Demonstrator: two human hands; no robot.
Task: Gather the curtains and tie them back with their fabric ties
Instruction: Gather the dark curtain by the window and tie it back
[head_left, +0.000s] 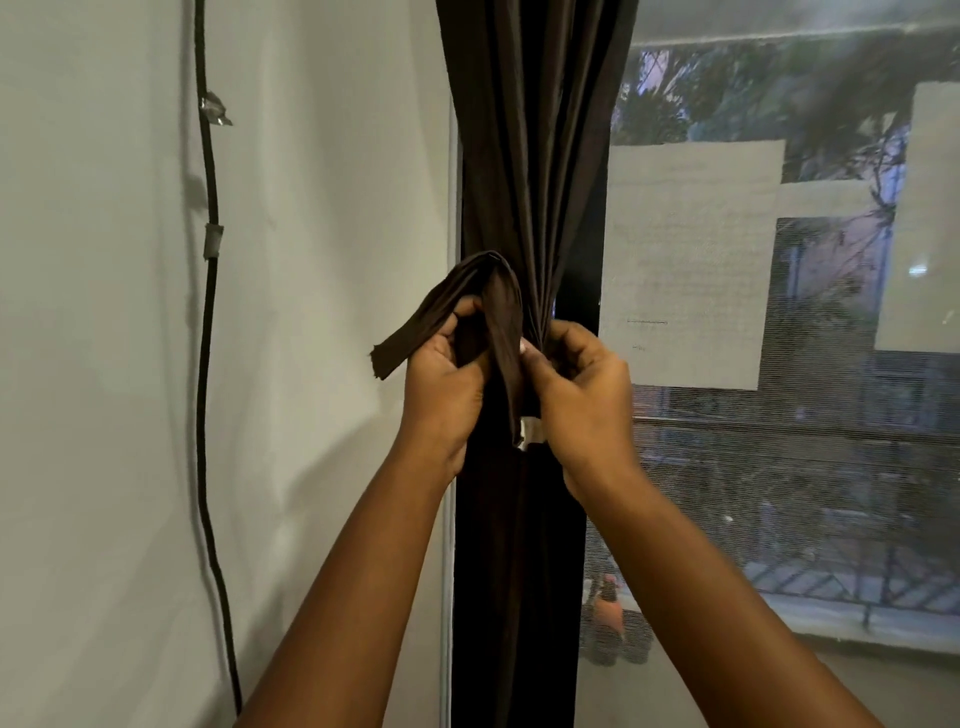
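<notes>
My left hand (441, 374) grips the tie (483, 291) looped up-left of the upright curtain (530, 156), while my right hand (576, 379) pinches the gathered folds beside it.

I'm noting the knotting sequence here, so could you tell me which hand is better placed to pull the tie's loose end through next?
Probably the left hand: it already grips the fabric tie beside its free end, while the right hand pinches the gathered curtain.
</notes>
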